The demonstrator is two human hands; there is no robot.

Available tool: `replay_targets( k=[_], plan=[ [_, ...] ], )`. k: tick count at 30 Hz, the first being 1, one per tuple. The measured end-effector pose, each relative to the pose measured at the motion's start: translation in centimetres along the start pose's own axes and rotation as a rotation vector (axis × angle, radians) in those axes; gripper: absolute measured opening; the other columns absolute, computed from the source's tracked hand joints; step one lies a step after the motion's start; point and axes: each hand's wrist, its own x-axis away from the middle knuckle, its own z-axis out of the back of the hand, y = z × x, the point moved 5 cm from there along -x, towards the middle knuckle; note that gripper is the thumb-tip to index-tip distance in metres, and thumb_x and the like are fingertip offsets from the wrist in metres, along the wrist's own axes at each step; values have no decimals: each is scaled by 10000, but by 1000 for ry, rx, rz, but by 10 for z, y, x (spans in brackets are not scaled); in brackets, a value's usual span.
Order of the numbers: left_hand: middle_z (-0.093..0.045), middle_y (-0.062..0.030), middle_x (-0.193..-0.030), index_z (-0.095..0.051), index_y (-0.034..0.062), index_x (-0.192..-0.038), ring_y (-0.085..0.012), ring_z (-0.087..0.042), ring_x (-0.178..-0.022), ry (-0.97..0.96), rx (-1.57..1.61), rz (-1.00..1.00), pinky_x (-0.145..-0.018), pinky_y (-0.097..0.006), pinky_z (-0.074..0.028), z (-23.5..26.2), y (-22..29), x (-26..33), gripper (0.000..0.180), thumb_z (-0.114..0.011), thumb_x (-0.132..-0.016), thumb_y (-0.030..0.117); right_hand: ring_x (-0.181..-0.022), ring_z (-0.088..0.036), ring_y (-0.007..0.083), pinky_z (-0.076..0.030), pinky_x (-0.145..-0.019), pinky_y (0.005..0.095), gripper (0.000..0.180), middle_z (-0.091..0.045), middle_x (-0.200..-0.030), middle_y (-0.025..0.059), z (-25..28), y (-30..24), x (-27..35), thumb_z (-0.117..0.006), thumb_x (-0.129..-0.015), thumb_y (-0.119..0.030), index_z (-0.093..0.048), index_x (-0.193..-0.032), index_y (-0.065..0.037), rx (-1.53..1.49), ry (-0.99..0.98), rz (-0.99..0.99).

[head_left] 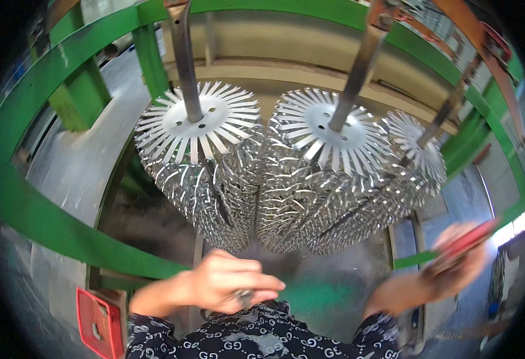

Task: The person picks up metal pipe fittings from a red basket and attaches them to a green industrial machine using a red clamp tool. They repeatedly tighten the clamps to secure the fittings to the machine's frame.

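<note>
My left hand (229, 281) is in front of my chest, its fingers curled in. A small shiny metal piece (243, 296) shows by those fingers; whether it is gripped or worn I cannot tell. At the right, my right hand (463, 272) is closed on a red-handled tool (469, 238), blurred by motion, so its exact kind does not show. Beyond both hands hang tall stacks of slotted metal discs: a left stack (191, 185), a middle stack (298, 203) and a right stack (415, 146). Neither hand touches them.
A curved-looking green frame (65, 221) surrounds the stacks. Metal rods, a left rod (185, 66) and a middle rod (355, 78), rise from the discs. At the lower left is a red tray (83, 323) with small items. A beige panel (286, 45) stands behind.
</note>
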Motion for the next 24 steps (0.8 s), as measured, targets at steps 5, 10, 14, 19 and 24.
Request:
replay_targets(
  k=[5, 10, 14, 19, 24],
  plan=[
    [-724, -71, -849, -730, 71, -1146, -150, -663, -705, -46, 360, 814, -736, -334, -536, -148, -111, 86, 284, -737, -912, 231, -698, -700, 156, -592, -633, 304, 173, -715, -838, 104, -8, 130, 232, -727, -916, -120, -669, -988, 26, -265, -518, -1133],
    [-741, -42, -902, -604, -24, -1308, -96, -657, -764, -25, 334, 1001, -757, -285, -533, -177, -104, 113, 578, -815, -841, 243, -825, -715, 202, -601, -769, 355, 298, -728, -942, 140, -37, 148, 335, -672, -965, -142, -565, -1204, 1, -444, -174, -1259],
    [-716, 25, -880, -664, 42, -1254, 15, -469, -641, 347, 464, 1053, -561, -190, -413, -192, -101, 122, 454, -820, -835, 120, -1014, -707, 293, -597, -888, 450, 489, -706, -1085, 187, -55, 125, 338, -659, -955, -67, -403, -1371, -33, -625, -77, -1191],
    [-698, 14, -853, -701, 29, -1135, -10, -538, -684, 554, 448, 933, -618, -206, -465, -180, -77, 132, 321, -810, -842, 101, -1052, -693, 304, -555, -959, 473, 497, -697, -1125, 207, -60, 96, 338, -669, -952, -87, -406, -1368, -16, -612, -198, -1189],
    [-714, -16, -862, -716, 14, -1082, -43, -609, -712, 619, 259, 759, -644, -224, -499, -156, -48, 171, 238, -774, -884, 132, -1033, -697, 280, -538, -962, 431, 354, -710, -1106, 194, -60, 60, 346, -617, -1004, -162, -522, -1294, 17, -583, -365, -1223]
  ],
)
